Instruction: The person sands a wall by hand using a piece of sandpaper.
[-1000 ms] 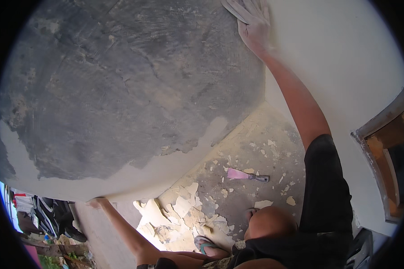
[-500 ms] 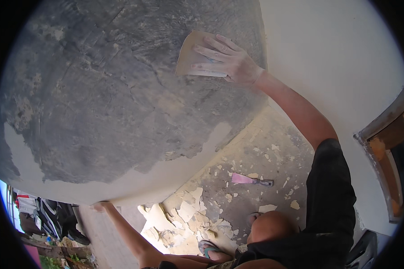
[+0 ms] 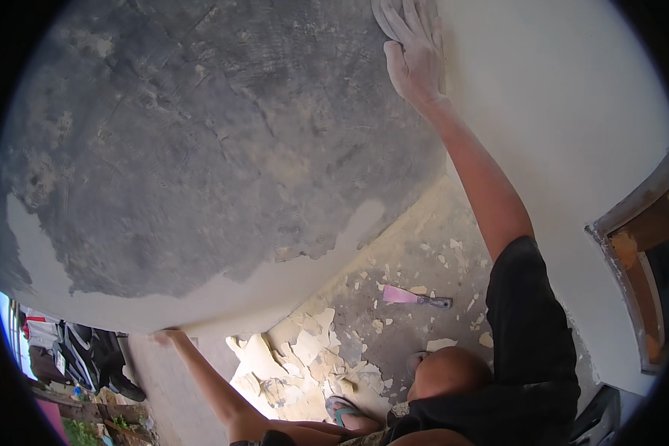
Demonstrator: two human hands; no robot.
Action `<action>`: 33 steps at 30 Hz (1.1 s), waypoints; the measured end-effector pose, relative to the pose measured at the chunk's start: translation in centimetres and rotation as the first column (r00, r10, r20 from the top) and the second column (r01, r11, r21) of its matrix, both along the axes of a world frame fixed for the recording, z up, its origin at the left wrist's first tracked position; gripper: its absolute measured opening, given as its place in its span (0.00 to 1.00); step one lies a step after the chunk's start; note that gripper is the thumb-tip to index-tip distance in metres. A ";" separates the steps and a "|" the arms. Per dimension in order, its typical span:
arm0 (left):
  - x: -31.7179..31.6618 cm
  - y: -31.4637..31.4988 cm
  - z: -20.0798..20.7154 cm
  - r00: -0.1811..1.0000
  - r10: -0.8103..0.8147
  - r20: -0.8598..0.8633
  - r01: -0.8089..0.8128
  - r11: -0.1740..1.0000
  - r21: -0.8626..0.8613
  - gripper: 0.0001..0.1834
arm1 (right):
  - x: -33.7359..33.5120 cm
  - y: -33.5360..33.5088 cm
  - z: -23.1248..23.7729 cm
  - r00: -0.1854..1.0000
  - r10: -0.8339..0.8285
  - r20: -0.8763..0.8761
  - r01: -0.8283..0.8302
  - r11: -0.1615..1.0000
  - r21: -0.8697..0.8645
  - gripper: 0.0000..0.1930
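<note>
My right hand (image 3: 415,46), coated in white dust, reaches to the upper edge of the view against the dark grey patched wall (image 3: 223,149), close to the corner with the white wall (image 3: 550,89). Its fingers lie stretched along the surface and their tips are cut off. The tan sandpaper sheet pressed under this palm half a second ago is hidden or out of the picture now. Down at the left, my left hand (image 3: 166,337) rests at the lower end of the wall; its fingers are too small and hidden to read.
A scraper (image 3: 416,297) with a pinkish blade lies on the floor among paint flakes (image 3: 305,357). My sandalled foot (image 3: 349,416) and bent knee (image 3: 453,375) are below. A motorbike (image 3: 89,357) stands at far left, a wooden-framed opening (image 3: 635,260) at right.
My right hand has slid up and to the right along the wall toward the corner, and the sandpaper has gone from sight. The left hand has stayed in place.
</note>
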State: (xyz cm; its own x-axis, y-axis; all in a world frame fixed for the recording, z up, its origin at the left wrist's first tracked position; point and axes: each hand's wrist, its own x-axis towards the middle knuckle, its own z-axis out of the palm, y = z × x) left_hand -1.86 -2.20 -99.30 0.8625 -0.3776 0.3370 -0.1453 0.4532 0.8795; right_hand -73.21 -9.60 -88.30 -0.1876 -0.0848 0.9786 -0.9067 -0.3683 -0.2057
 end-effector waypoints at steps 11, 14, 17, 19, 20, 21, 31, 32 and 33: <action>-0.3 0.1 1.4 1.000 0.014 -0.005 -0.014 0.992 -0.124 0.27 | 3.1 -0.6 -0.2 0.979 0.183 0.085 -0.184 0.983 -0.006 0.34; 4.2 -0.3 1.6 1.000 -0.018 -0.023 0.013 0.984 -0.180 0.26 | 5.8 0.6 -1.2 0.952 0.204 -0.230 -0.202 0.979 0.031 0.40; -2.1 0.4 0.7 0.992 0.106 0.067 -0.104 0.994 -0.022 0.23 | 3.2 -0.9 0.1 0.927 0.109 -0.359 -0.091 0.994 0.067 0.45; 0.0 0.4 2.1 0.960 0.243 0.138 -0.259 0.960 0.111 0.21 | 3.8 -1.0 2.1 0.985 0.042 -0.170 -0.046 0.999 -0.022 0.46; 2.2 0.3 2.9 0.931 0.326 0.164 -0.354 0.915 0.192 0.19 | 5.7 -0.9 3.2 0.998 0.052 -0.037 -0.056 0.994 -0.094 0.46; 0.4 0.3 2.1 0.937 0.316 0.149 -0.342 0.918 0.201 0.19 | 6.1 -0.9 3.4 0.999 0.048 0.005 -0.047 0.991 -0.123 0.46; 2.0 -0.3 0.6 0.981 0.110 0.157 -0.110 0.994 -0.008 0.24 | 3.8 -0.1 5.2 0.978 0.205 -0.044 -0.201 0.977 0.073 0.47; 0.8 -0.4 0.3 0.988 0.110 0.106 -0.111 0.994 0.000 0.24 | 4.1 0.0 4.9 0.989 0.116 -0.091 -0.117 0.993 -0.003 0.46; 0.5 -0.4 0.6 0.990 0.112 0.082 -0.113 0.994 -0.002 0.24 | 4.6 0.1 4.7 0.993 0.024 -0.112 -0.034 0.995 -0.092 0.46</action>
State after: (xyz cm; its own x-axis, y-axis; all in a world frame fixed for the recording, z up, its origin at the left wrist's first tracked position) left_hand -1.34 -2.56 -98.65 0.8689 -0.2807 0.4077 -0.2672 0.4275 0.8637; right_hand -68.64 -9.55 -83.59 -0.0762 0.0042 0.9971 -0.9106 -0.4076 -0.0678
